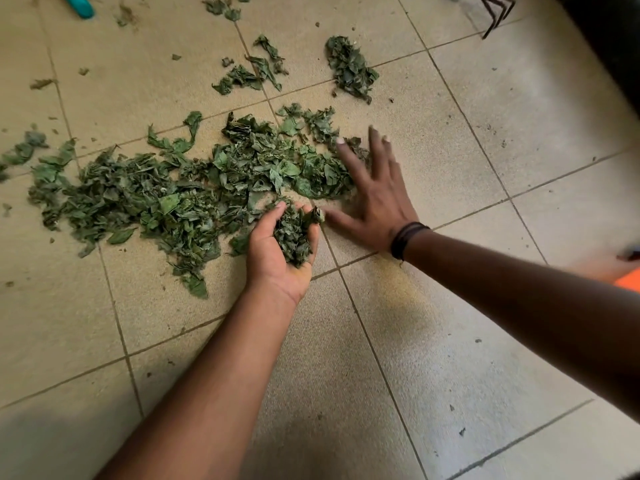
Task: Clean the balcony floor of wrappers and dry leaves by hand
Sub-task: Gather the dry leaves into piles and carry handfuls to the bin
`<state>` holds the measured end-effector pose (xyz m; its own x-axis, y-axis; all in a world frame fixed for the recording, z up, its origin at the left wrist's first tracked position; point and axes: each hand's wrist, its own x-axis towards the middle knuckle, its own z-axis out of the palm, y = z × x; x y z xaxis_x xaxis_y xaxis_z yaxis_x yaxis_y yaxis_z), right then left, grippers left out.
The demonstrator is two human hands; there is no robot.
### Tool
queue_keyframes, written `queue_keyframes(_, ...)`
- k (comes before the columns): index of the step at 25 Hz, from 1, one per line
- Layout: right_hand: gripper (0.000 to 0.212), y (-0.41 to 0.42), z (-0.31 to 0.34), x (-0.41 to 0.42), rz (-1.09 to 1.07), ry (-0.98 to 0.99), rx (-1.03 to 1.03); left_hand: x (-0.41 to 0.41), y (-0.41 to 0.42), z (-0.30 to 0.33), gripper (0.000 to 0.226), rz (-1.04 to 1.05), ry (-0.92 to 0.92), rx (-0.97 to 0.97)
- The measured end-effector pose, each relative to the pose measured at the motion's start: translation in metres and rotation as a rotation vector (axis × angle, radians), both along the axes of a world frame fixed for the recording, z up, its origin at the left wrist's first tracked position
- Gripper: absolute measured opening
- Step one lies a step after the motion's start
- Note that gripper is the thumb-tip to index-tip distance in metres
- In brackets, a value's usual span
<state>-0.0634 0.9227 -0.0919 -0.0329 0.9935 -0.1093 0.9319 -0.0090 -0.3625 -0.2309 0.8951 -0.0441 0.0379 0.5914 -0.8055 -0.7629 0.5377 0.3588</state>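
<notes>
The dry leaves lie in a broad, ragged heap across the middle of the tiled balcony floor, with smaller clumps farther off, one far right and one far centre, and scraps trailing to the left edge. The left hand is turned palm up at the near right edge of the heap, its fingers curled round a handful of crumpled leaves. The right hand lies flat over the heap's right end, fingers straight and spread, blurred, so whether it presses the leaves or just hovers over them cannot be told. The leaves look light, brittle and curled: they will likely crumble under a tight squeeze and slip out of a loose one. Scooping from underneath, with the flat hand raking them into the cupped palm, seems the safest hold. A teal object lies far left. No wrappers are visible.
</notes>
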Motion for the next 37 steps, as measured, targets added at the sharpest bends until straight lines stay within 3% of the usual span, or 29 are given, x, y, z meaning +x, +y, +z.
queue_keyframes(3, 0.081, 0.022, 0.000, -0.016, 0.157, -0.077, -0.017, 0.003, -0.001, 0.003, 0.006, 0.004, 0.011, -0.004)
queue_keyframes(5, 0.052, 0.030, -0.002, -0.016, 0.194, -0.038, 0.074, 0.002, 0.000, 0.003, 0.007, 0.010, 0.013, -0.014)
queue_keyframes(7, 0.038, 0.033, -0.002, -0.002, 0.145, 0.051, 0.218, 0.001, -0.001, 0.003, 0.008, 0.016, -0.009, -0.017)
queue_keyframes(10, 0.038, 0.017, 0.005, 0.031, 0.025, 0.162, 0.293, -0.003, -0.003, 0.001, 0.008, 0.005, -0.027, 0.006)
queue_keyframes(13, 0.060, -0.021, 0.006, 0.045, -0.064, 0.181, 0.172, -0.004, -0.004, -0.002, 0.007, 0.008, -0.031, 0.016)
queue_keyframes(16, 0.070, -0.045, 0.000, 0.047, -0.219, 0.215, 0.150, 0.001, -0.007, -0.003, 0.011, 0.013, -0.124, 0.024)
queue_keyframes(19, 0.076, -0.044, 0.000, 0.034, -0.128, 0.145, 0.042, 0.012, -0.010, -0.002, 0.017, -0.030, -0.225, 0.069)
queue_keyframes(22, 0.066, -0.026, -0.005, 0.014, 0.054, -0.008, 0.042, 0.020, -0.009, -0.002, 0.018, -0.027, -0.258, 0.113)
queue_keyframes(26, 0.036, -0.003, -0.006, 0.026, 0.160, 0.093, 0.290, 0.019, -0.008, -0.004, 0.014, -0.002, -0.226, 0.137)
queue_keyframes(28, 0.029, -0.002, 0.002, 0.030, 0.030, 0.204, 0.363, 0.018, -0.007, -0.004, 0.013, 0.044, -0.217, 0.124)
queue_keyframes(31, 0.025, -0.016, 0.021, 0.010, -0.357, 0.580, 0.322, 0.020, -0.003, -0.006, 0.016, 0.098, -0.178, 0.088)
queue_keyframes(33, 0.025, -0.031, 0.040, -0.010, -0.431, 0.780, 0.295, 0.024, -0.003, -0.005, 0.026, 0.077, -0.152, 0.084)
queue_keyframes(35, 0.025, -0.048, 0.053, -0.025, -0.283, 0.763, 0.260, 0.026, -0.003, -0.004, 0.041, 0.029, -0.189, 0.096)
queue_keyframes(37, 0.025, -0.061, 0.058, -0.033, -0.063, 0.603, 0.277, 0.026, -0.004, 0.000, 0.046, 0.000, -0.262, 0.122)
